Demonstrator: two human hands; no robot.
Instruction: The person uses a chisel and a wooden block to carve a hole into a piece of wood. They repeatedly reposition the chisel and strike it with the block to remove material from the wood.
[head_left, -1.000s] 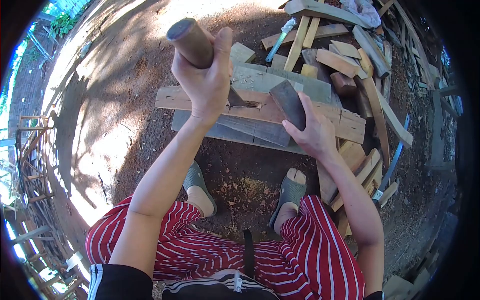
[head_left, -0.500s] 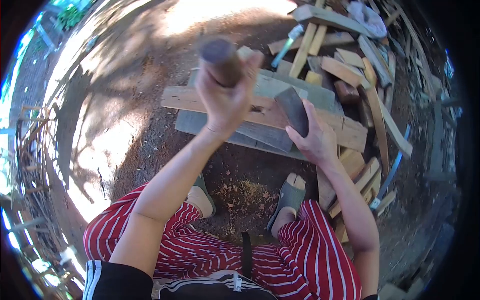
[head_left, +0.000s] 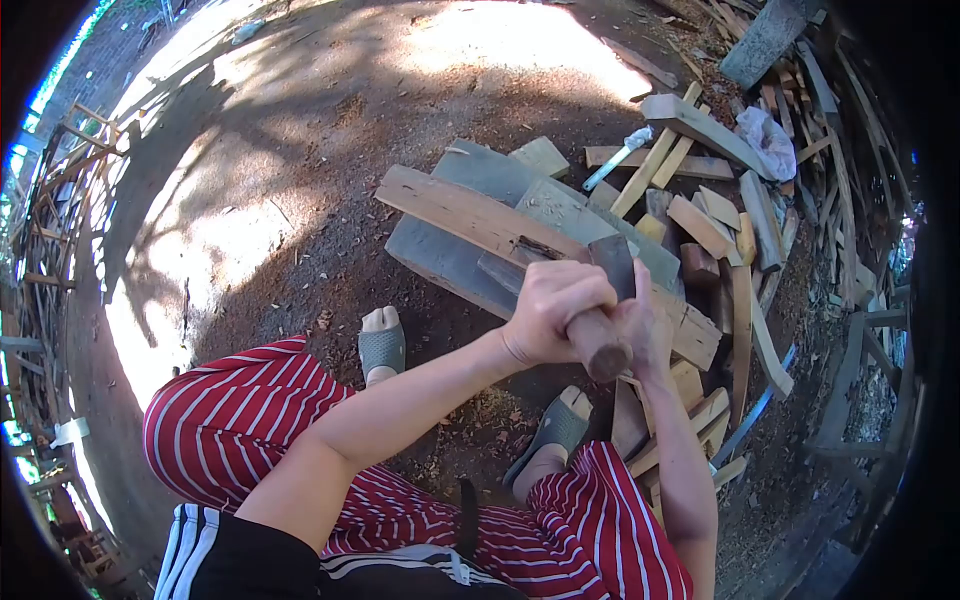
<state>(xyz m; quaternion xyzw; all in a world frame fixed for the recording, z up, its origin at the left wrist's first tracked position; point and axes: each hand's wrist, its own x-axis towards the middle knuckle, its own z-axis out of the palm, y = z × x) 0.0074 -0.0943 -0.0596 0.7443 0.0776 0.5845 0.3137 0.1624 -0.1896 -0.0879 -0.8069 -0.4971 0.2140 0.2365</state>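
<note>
- Firmly closed, the left hand (head_left: 552, 305) wraps all its fingers round a round wooden handle (head_left: 598, 343). The butt end of the handle points down and toward the camera. Its far end is hidden behind the fist.
- Just beside it, touching it on the right, the right hand (head_left: 648, 322) is clamped on the lower part of a dark block (head_left: 612, 262). Most of its fingers are covered by the left hand, so only the thumb side and the back of the hand show.
- The dark block stands upright and slightly tilted. Its upper part rises clear of both hands, and its foot sits on a long pale plank (head_left: 460, 212).
- The plank runs diagonally from upper left to lower right and has a dark notch near the block. It lies across two grey slabs (head_left: 440, 255) that rest flat on the dirt ground (head_left: 300, 140).
- Both forearms reach forward from the bottom edge and meet over the right half of the plank.
- Below them are red-and-white striped trousers (head_left: 240, 420), with one grey sandal (head_left: 381, 349) near the slabs and another grey sandal (head_left: 553, 428) under the hands.
- To the right lies a heap of wood offcuts (head_left: 705, 225), touching the plank's far end.
- Beyond the slabs a pale-handled tool (head_left: 615, 162) lies on the ground, and a white cloth (head_left: 768, 135) rests on the heap.
- Sun patches and shadow cross the dirt, and a frame of thin poles (head_left: 50, 210) stands at the left edge.
</note>
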